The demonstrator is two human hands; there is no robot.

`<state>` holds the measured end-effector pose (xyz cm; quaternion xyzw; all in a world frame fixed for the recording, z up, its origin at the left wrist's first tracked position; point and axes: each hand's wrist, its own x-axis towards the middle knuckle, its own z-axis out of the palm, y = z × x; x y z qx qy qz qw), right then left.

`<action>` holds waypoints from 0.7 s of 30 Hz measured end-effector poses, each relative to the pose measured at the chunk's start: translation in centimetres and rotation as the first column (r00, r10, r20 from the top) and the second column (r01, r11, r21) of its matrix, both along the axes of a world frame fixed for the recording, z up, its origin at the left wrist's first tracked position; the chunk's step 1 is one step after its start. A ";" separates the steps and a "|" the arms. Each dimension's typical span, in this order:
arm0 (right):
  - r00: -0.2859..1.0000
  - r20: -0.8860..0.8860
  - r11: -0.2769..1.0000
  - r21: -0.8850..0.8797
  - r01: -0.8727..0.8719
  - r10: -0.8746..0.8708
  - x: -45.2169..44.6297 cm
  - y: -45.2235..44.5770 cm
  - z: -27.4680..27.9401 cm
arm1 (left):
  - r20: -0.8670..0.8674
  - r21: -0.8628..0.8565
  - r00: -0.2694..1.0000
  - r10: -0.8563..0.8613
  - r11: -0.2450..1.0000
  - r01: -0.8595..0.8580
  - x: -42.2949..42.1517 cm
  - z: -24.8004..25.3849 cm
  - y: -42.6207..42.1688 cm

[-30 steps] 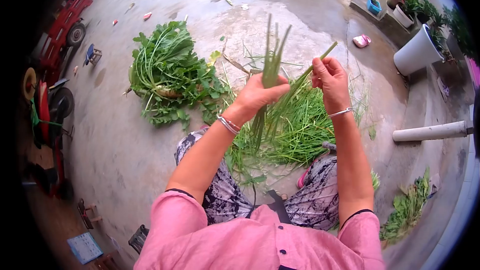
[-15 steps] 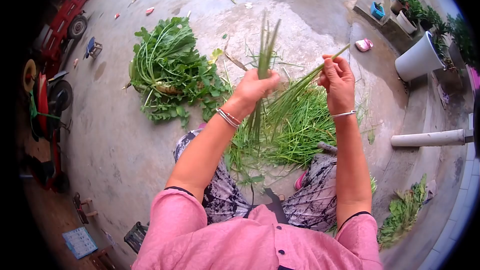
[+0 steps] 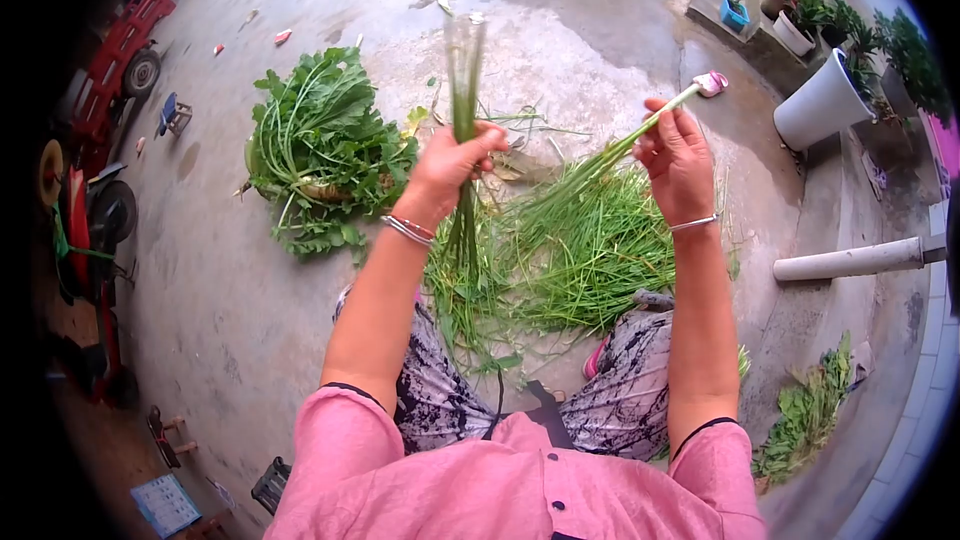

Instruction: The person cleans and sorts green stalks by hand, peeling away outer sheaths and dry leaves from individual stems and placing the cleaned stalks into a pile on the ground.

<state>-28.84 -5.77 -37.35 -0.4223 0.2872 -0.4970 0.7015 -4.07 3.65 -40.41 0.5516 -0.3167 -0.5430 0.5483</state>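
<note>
My left hand (image 3: 447,172) is closed around an upright bunch of chives (image 3: 464,90), its stalks sticking out above and below the fist. My right hand (image 3: 678,158) pinches a second bunch of chives (image 3: 600,158) near its pale end; the long green leaves slant down to the left. Below both hands, a loose heap of chives (image 3: 600,275) lies on the concrete between my legs. Smaller scraps of greens (image 3: 455,285) are scattered under my left hand.
Leafy greens with thick pale roots (image 3: 320,150) lie at the left. A white planter (image 3: 822,105), a white pipe (image 3: 850,262) and wilted greens (image 3: 805,415) are along the right. A small stool (image 3: 174,115) and a red three-wheeled vehicle (image 3: 115,40) stand far left.
My left hand has moved left with its bunch, away from my right hand. My right hand still pinches its bunch, whose pale end now shows further out beyond the fingers.
</note>
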 end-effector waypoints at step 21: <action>0.759 -0.637 0.985 0.003 -0.173 0.135 2.1 1.1 0.2 | -0.020 -0.043 0.955 -0.297 0.954 0.296 -2.7 0.3 0.8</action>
